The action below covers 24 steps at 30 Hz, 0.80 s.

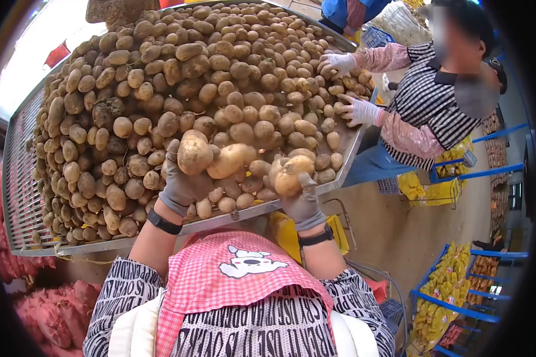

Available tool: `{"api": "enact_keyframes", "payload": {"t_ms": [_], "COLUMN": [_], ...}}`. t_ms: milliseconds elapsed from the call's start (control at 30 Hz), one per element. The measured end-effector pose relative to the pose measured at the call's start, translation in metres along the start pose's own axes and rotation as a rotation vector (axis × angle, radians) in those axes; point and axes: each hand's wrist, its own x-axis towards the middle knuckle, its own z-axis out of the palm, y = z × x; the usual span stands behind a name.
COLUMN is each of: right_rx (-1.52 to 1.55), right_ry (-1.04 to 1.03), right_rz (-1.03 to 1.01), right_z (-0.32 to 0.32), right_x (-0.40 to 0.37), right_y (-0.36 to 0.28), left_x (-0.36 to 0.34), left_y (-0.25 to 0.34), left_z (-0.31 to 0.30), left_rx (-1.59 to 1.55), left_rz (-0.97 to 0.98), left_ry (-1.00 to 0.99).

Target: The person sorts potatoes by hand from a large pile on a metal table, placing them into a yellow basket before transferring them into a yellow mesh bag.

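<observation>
A wide heap of brown potatoes [220, 71] covers a metal sorting table [274, 206] in front of me. My left hand [184, 184], in a grey glove, is closed around a large potato [195, 153] at the near side of the heap. A longer, paler potato [232, 160] lies against that one, just right of the fingers. My right hand [302, 205], gloved the same way, grips a yellowish potato [293, 175] close to the table's near rim. Its fingertips are partly hidden behind the potato.
Across the right corner, a person in a striped top [420, 89] reaches into the heap with white gloves [358, 111]. Red mesh sacks [59, 315] lie at lower left. Yellow sacks [441, 291] fill a blue rack [452, 306] at right. Slats [27, 196] show at the table's left end.
</observation>
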Motion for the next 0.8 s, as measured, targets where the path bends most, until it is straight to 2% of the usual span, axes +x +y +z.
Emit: {"api": "enact_keyframes", "payload": {"t_ms": [33, 67, 100, 167, 200, 233, 267, 300, 367, 433, 467, 500, 567, 633, 700, 767, 800], "right_rx": [0.084, 0.075, 0.068, 0.026, 0.094, 0.103, 0.120, 0.137, 0.173, -0.166, 0.005, 0.005, 0.039, -0.096, -0.312, -0.363, -0.543], "right_ry": [0.101, 0.233, 0.369, 0.691, 0.849, 0.876, 0.956, 1.033, 1.118, 1.074, 1.164, 1.154, 1.333, 1.324, 1.102, 1.010, 0.918], "right_rz": [0.023, -0.027, -0.077, -0.170, -0.168, -0.186, -0.202, -0.214, -0.229, -0.219, -0.218, -0.205, -0.343, -0.300, -0.245, -0.202, -0.161], "right_z": [-0.026, -0.039, -0.052, -0.106, -0.107, -0.118, -0.131, -0.139, -0.155, -0.168, -0.175, -0.171, -0.165, -0.145, -0.138, -0.116, -0.109], "right_x": [-0.029, -0.060, -0.092, -0.154, -0.180, -0.205, -0.227, -0.244, -0.266, -0.274, -0.283, -0.282, -0.264, -0.244, -0.226, -0.193, -0.174], "right_y": [-0.002, -0.005, -0.008, -0.001, -0.003, -0.004, -0.004, -0.003, 0.002, 0.013, 0.008, 0.004, -0.002, -0.015, -0.024, -0.032, -0.034], "left_x": [0.007, 0.013, 0.021, 0.031, 0.034, 0.038, 0.035, 0.033, 0.029, 0.030, 0.032, 0.028, 0.020, 0.028, 0.036, 0.035, 0.042], "left_y": [-0.018, -0.037, -0.059, -0.105, -0.135, -0.161, -0.185, -0.212, -0.268, -0.285, -0.289, -0.287, -0.291, -0.250, -0.209, -0.182, -0.159], "left_z": [0.017, 0.024, 0.049, 0.064, 0.059, 0.064, 0.071, 0.073, 0.066, 0.084, 0.080, 0.091, 0.067, 0.083, 0.094, 0.061, 0.052], "left_rx": [-0.048, -0.249, -0.178, -0.141, -0.110, -0.081, -0.282, -0.289, -0.281, 0.117, 0.662, 0.859, 1.325, 1.247, 1.122, 1.275, 1.422], "left_rz": [-0.104, -0.328, -0.404, -0.629, -0.663, -0.694, -0.810, -0.835, -1.049, -1.177, -1.098, -1.065, -0.879, -0.912, -0.936, -0.271, -0.112], "left_ry": [-0.104, 0.029, 0.130, 0.039, -0.029, -0.093, -0.132, -0.132, -0.131, -0.206, -0.465, -0.436, -0.481, -0.367, -0.116, -0.198, -0.144]}}
